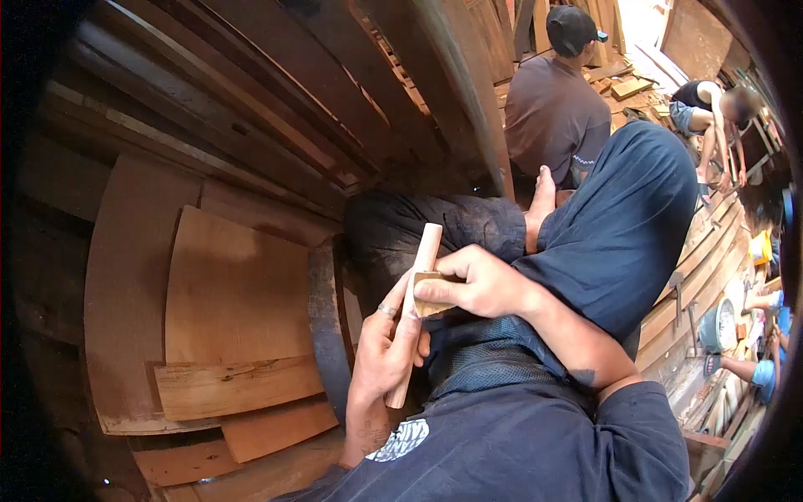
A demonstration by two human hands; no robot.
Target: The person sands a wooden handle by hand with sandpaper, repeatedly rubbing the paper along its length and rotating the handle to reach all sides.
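A pale, rounded wooden stick (427, 245) lies slantwise over my lap, its upper end pointing away from me. My left hand (390, 345), with a ring on one finger, is closed around the stick's middle and lower part. With thumb and fingers, my right hand (485, 284) pinches a small brown piece that looks like folded sandpaper (431, 306). That piece rests against the side of the stick, close to my left fingertips. Part of the stick is hidden behind my fingers and the brown piece.
Flat wooden boards (238, 289) lie to my left, with long dark planks (251, 100) above them. A person in a cap (556, 109) sits ahead; another person (707, 105) bends over at the far right. A grey bucket (717, 326) stands near long timber strips at right.
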